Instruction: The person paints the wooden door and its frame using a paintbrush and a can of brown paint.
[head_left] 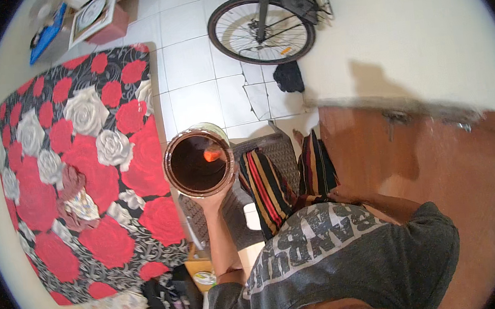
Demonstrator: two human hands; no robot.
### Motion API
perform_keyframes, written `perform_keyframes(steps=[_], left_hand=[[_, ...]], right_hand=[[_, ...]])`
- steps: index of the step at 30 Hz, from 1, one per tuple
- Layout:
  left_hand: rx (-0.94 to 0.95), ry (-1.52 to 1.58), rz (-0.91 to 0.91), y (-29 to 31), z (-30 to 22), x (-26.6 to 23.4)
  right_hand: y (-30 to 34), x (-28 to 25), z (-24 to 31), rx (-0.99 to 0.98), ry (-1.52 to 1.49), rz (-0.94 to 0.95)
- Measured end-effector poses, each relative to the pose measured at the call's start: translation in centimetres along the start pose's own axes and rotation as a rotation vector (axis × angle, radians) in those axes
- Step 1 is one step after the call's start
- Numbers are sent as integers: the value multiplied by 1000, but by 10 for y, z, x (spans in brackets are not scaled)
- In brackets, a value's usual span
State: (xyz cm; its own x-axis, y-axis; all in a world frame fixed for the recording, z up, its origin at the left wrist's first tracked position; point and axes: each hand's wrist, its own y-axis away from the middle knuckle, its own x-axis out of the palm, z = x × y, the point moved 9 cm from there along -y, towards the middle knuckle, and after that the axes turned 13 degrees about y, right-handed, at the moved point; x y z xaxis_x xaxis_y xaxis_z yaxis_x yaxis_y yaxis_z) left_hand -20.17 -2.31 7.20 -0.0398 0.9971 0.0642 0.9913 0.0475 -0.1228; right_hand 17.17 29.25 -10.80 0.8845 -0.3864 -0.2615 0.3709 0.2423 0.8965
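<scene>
Closest to my camera, a round, open-mouthed, plastic-looking brown jar [193, 170] with a pale outer side is turning its mouth toward me, so I am looking down its dark, glossy inner wall. Inside, an orange-red patch [212, 153] is showing; whether it is an object or a glint, I cannot tell. My left grip [216, 198] is grasping the jar from its lower side, holding it out in front of the dark grey printed T-shirt [326, 247]. I am judging the step in hand to be holding the jar up and presenting its inside. The next move, as I am reading it, is calling for a firm left grip and a steady mouth. My right grip [338, 196] is lying by the lap, on or near the black, red and tan striped trousers [263, 179]; I cannot tell whether it is clenched or released. Farther out, a dark woven seat [283, 154] is showing between the legs, a red, black and white rose-patterned bed [91, 168] is filling the left side, and a black-tyred bicycle [260, 30] is standing on white floor tiles [187, 65].
</scene>
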Motion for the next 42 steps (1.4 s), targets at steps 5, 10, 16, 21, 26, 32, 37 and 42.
perform_keyframes(steps=[5,10,16,21,26,32,37,42], left_hand=[[-1,-581,-24,53,88,-44],[123,-502,-269,81,94,-19],[82,-112,-385,107,77,31],[80,-132,-366,120,53,75],[17,-137,-268,125,55,101],[209,-170,-185,126,73,128],[12,19,-200,121,77,180],[53,-59,-185,127,71,189]], right_hand=[[-132,-69,-44,-224,127,-514],[-257,-110,-83,-191,127,-419],[-202,-106,-143,-121,-104,-847],[-200,-123,-174,13,-282,-492],[-195,-178,-174,-97,-98,-860],[-180,-210,-169,-242,-1196,-376],[-83,-276,-114,-936,-1696,142],[-46,-304,-82,-1137,-1734,232]])
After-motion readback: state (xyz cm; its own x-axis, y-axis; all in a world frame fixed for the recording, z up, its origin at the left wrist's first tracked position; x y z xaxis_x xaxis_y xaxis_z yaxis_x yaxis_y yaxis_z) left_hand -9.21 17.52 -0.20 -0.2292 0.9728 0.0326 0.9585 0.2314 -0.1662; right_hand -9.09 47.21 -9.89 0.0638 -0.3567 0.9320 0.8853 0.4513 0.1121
